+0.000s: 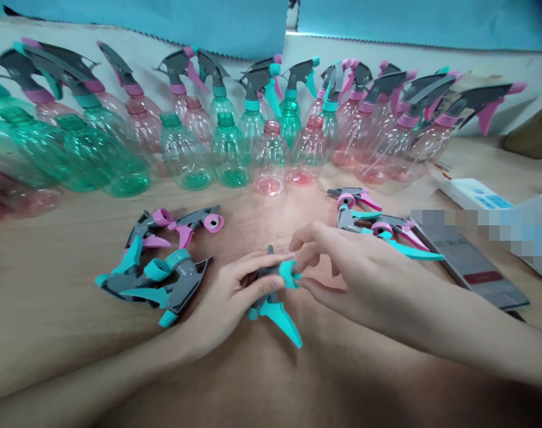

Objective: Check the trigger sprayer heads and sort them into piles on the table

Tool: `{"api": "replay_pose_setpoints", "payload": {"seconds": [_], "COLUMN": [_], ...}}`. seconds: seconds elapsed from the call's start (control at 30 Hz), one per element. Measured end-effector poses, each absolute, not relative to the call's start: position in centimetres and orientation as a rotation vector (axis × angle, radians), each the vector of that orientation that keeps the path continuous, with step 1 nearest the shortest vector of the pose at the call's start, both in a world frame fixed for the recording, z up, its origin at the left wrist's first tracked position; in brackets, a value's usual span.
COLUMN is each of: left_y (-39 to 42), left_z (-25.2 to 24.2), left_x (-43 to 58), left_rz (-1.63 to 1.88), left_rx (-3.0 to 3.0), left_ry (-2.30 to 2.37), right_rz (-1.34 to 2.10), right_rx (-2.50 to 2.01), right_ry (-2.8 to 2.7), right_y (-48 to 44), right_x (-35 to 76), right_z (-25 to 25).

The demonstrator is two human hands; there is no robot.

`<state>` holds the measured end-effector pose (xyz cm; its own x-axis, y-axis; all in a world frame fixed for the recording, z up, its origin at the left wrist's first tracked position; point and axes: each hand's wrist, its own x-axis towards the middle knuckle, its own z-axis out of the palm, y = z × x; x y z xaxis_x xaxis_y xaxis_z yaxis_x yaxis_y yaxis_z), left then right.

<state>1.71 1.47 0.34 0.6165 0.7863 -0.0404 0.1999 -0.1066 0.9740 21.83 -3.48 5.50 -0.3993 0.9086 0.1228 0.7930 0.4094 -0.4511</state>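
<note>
My left hand (235,294) grips a grey spray-trigger head with teal trigger and teal collar (275,297) just above the wooden table (52,321). My right hand (342,267) meets it from the right, thumb and fingertips pinched at the teal collar. A pile of loose trigger heads (157,267), teal and pink, lies to the left of my left hand. Another small pile of trigger heads (378,226) lies beyond my right hand.
Several clear green and pink plastic bottles (226,148) stand in rows along the back, many with trigger heads fitted, some uncapped (269,160). A dark flat booklet (471,267) and white boxes (476,196) lie at the right. Blue cloth hangs behind.
</note>
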Motion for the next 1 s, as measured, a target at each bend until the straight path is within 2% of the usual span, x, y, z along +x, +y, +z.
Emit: {"api": "replay_pose_setpoints", "payload": {"seconds": [0.13,0.43,0.7,1.0], "left_y": [1.6,1.6,1.7,1.8], "left_z": [0.4,0.4,0.6,0.5], "left_x": [1.9,2.1,2.2,2.3], "left_rz": [0.655,0.666,0.718,0.733], "left_rx": [1.662,1.614,1.569,1.465], "left_ry": [0.869,0.962,0.974,1.009], "right_rz": [0.638,0.707,0.319,0.4], "right_rx": [-1.436,-1.413,-1.407,-1.299], "right_ry": [-2.316,-2.269,-2.402,-2.358], "right_y": [-3.9,-3.4,-3.4,-3.1], "right_x": [21.2,21.9,21.0,20.2], "right_z": [5.3,6.5,4.9,4.1]}}
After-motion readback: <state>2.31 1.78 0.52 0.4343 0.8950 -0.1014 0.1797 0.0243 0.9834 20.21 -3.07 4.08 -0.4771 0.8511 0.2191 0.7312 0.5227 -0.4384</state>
